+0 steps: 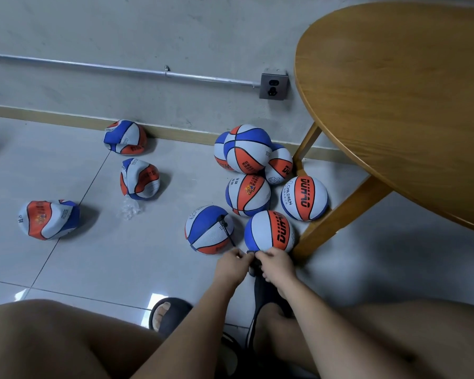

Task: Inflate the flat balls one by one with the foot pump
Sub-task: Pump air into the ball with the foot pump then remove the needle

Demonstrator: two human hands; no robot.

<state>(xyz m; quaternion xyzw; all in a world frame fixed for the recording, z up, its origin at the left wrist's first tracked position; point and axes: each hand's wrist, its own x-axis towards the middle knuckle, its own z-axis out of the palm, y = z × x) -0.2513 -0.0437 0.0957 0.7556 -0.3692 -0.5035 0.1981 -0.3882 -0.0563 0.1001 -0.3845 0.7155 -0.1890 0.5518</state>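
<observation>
Three flat, crumpled blue-white-orange balls lie on the left of the floor: one by the wall (125, 137), one below it (139, 178), one at the far left (48, 219). Several inflated balls cluster by the table leg (248, 149). A round ball (209, 229) has the black pump hose (226, 229) plugged into its top. My left hand (231, 265) and my right hand (277, 265) meet over the black top end of the foot pump (253, 265), fingers curled on it. The pump body (260, 296) runs down between my feet, mostly hidden.
A wooden table (411, 105) fills the right, one leg (337, 217) slanting down beside the inflated balls. A wall socket (273, 86) and metal conduit (121, 69) sit on the wall. Crumpled clear plastic (130, 210) lies on the tiles. My left foot wears a black slipper (167, 315).
</observation>
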